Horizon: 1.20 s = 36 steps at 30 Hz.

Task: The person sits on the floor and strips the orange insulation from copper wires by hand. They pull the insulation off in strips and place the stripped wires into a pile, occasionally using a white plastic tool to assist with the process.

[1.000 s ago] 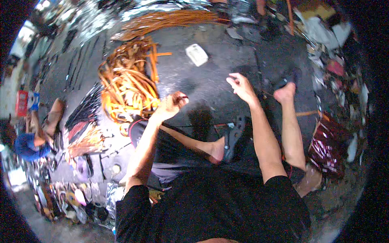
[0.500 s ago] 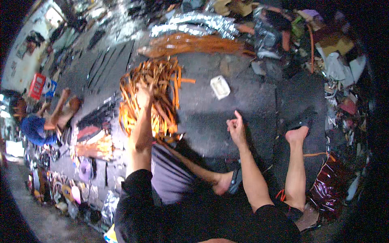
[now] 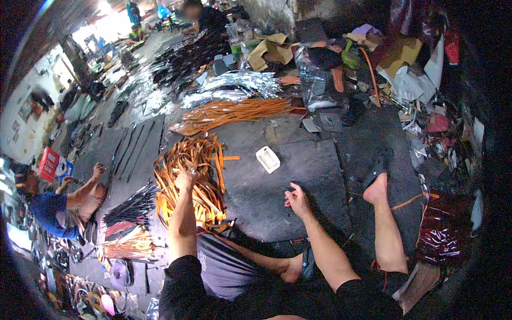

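Observation:
A heaped tangle of orange-brown strips [image 3: 205, 200], which look like leather, lies in front of me to the left. My left hand [image 3: 185, 178] reaches onto its middle, fingers closed among the strips. Which strips it grips is hard to make out. Over the dark board [image 3: 250, 213] is my right hand [image 3: 298, 201], its index finger stretched out and the others loosely bent, holding nothing I can see. A small white rectangular dish [image 3: 268, 160] sits on the board, beyond the right hand. One strip end sticks out from the heap toward the dish.
Behind the heap lie a bundle of straight orange strips [image 3: 234, 114] and shiny silvery strips [image 3: 234, 82]. Scraps [image 3: 410, 85] pile up along the right. A co-worker in blue [image 3: 53, 213] sits at left, near dark strips [image 3: 130, 205]. My bare legs [image 3: 386, 229] flank the board.
The view has tilted up, so the scene sits lower and more of the room's far end shows. My left hand stays on the heap; my right hand stays over the board.

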Each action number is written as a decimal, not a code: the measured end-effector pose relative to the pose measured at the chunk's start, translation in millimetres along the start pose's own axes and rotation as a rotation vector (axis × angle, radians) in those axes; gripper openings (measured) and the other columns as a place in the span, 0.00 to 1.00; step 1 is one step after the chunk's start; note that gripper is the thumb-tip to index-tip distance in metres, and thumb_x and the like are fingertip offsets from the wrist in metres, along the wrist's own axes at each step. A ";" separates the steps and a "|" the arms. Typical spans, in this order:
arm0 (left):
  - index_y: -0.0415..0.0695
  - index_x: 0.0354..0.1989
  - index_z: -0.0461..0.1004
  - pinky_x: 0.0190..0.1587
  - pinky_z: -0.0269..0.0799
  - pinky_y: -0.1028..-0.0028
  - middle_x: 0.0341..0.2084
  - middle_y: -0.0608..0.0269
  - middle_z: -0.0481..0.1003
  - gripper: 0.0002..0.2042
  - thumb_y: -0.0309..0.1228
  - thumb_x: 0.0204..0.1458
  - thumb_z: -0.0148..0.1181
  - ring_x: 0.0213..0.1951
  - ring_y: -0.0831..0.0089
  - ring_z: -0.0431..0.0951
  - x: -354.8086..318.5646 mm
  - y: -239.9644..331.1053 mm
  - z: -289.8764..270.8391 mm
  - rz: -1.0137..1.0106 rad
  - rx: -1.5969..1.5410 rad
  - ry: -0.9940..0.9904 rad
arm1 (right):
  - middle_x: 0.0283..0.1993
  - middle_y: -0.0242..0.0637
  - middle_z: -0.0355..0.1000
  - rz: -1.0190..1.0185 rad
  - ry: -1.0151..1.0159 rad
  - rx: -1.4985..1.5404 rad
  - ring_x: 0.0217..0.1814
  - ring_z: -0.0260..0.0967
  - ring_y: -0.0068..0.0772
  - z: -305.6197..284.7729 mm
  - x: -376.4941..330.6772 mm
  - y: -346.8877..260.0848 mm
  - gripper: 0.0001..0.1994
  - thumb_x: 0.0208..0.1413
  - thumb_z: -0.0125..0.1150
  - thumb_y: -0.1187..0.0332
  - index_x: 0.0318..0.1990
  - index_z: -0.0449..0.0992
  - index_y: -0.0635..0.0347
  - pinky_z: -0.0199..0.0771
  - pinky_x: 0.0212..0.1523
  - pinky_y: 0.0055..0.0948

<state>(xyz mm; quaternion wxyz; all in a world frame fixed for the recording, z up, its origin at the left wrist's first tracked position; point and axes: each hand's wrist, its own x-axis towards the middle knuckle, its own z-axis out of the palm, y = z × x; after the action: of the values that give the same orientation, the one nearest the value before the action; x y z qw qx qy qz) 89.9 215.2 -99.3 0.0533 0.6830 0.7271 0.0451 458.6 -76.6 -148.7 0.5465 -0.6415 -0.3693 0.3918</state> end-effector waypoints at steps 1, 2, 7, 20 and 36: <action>0.39 0.38 0.79 0.41 0.78 0.61 0.35 0.47 0.80 0.25 0.52 0.47 0.60 0.38 0.56 0.82 2.1 -4.1 -0.4 0.012 -0.004 0.022 | 0.33 0.43 0.72 -0.001 0.003 -0.004 0.26 0.72 0.27 0.0 1.0 0.5 0.25 0.61 0.56 0.69 0.63 0.58 0.65 0.79 0.27 0.28; 0.40 0.36 0.80 0.40 0.78 0.61 0.33 0.48 0.80 0.23 0.51 0.49 0.57 0.37 0.56 0.82 0.1 -2.4 -1.9 0.028 -0.007 0.034 | 0.33 0.42 0.72 0.012 0.010 -0.010 0.26 0.72 0.27 -1.7 -0.8 2.6 0.25 0.61 0.56 0.69 0.63 0.58 0.64 0.79 0.28 0.28; 0.33 0.45 0.68 0.45 0.73 0.61 0.36 0.39 0.75 0.19 0.39 0.56 0.50 0.38 0.48 0.76 5.8 -4.7 -23.8 -0.121 -0.507 0.378 | 0.28 0.34 0.70 -0.056 0.032 -0.027 0.24 0.68 0.23 -4.8 3.4 14.1 0.22 0.61 0.56 0.70 0.61 0.62 0.62 0.72 0.24 0.26; 0.38 0.45 0.72 0.45 0.71 0.63 0.34 0.50 0.77 0.16 0.37 0.60 0.46 0.39 0.60 0.78 -200.2 112.5 -47.8 0.764 -0.513 -0.296 | 0.33 0.40 0.74 -0.335 -0.742 -0.415 0.33 0.73 0.38 25.9 -91.5 -148.1 0.20 0.54 0.65 0.59 0.50 0.73 0.59 0.72 0.34 0.37; 0.40 0.41 0.76 0.33 0.66 0.80 0.25 0.72 0.74 0.07 0.28 0.56 0.60 0.29 0.84 0.69 -188.8 102.8 -65.7 0.666 -0.789 -0.882 | 0.32 0.32 0.73 -0.156 -0.614 -0.315 0.33 0.68 0.20 -76.1 -8.1 -123.2 0.15 0.59 0.57 0.65 0.52 0.73 0.58 0.70 0.33 0.26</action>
<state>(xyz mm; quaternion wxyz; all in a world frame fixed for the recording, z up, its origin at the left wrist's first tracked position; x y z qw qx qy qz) 194.0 33.8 -17.1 0.5734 0.7543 0.3175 0.0380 518.5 -99.2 -18.7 0.3327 -0.5399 -0.6200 0.4619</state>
